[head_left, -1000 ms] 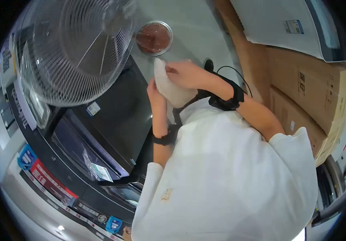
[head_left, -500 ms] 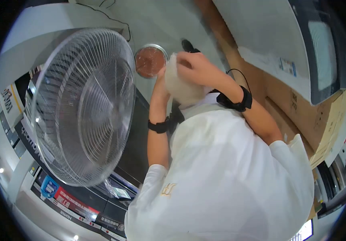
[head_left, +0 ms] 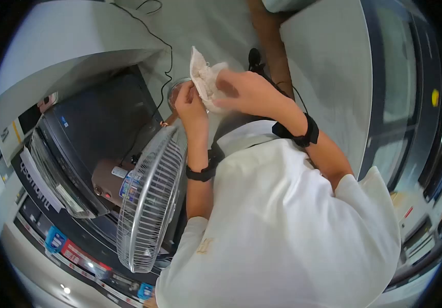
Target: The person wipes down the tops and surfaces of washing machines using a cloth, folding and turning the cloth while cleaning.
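A crumpled off-white cloth (head_left: 205,82) hangs between my two hands, with one pointed corner sticking up. My left hand (head_left: 191,107) pinches its lower left edge, fingers closed. On the cloth's right side, my right hand (head_left: 254,95) has its fingers curled against the fabric; they are partly blurred, and the fingertips are partly hidden. Just below my left hand stands a metal fan (head_left: 149,205) seen side-on, its wire cage near my left forearm. The fan's round reddish base (head_left: 175,92) shows partly behind my left hand.
A dark appliance (head_left: 97,115) stands at the left beneath a white curved surface (head_left: 77,31). A black cable (head_left: 167,66) runs over the floor. On the right is a large pale grey appliance (head_left: 328,77) with a dark front. A black shoe (head_left: 255,57) shows beyond my hands.
The view has shifted, and the fan now appears lower and side-on, with its motor housing showing. The cloth has changed from a smooth fold to a crumpled shape with a raised corner.
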